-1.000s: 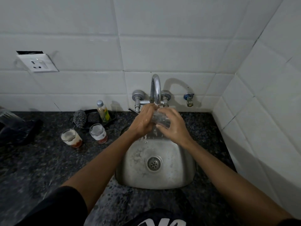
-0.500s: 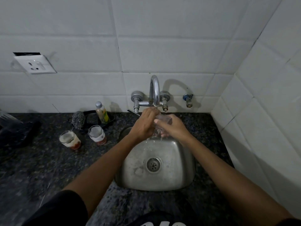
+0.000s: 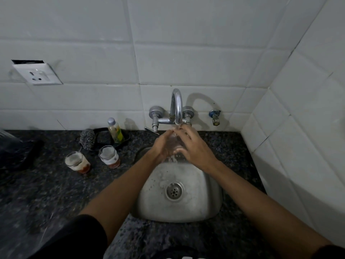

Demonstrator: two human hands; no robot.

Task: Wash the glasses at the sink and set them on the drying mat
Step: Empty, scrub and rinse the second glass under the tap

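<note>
Clear glass (image 3: pixel 174 144) sits between our left hand (image 3: pixel 164 146) and right hand (image 3: pixel 194 148), both wrapped around it, tap (image 3: pixel 177 107) running just above, sink (image 3: pixel 205 202) below.

Sink (image 3: pixel 211 206) basin open below hands, drain uncovered. Tap spout (image 3: pixel 177 105) overhangs its rear. Left counter (image 3: pixel 46 193) crowded near wall: two dirty glasses (image 3: pixel 77 162) (image 3: pixel 109 156), scrubber (image 3: pixel 87 139), bottle (image 3: pixel 115 129). Right side hemmed by tiled wall (image 3: pixel 298 128).

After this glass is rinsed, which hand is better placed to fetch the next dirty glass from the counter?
Left. Both dirty glasses stand on the counter left of the sink, on the left hand's side. The right hand would probably have to cross over.
</note>
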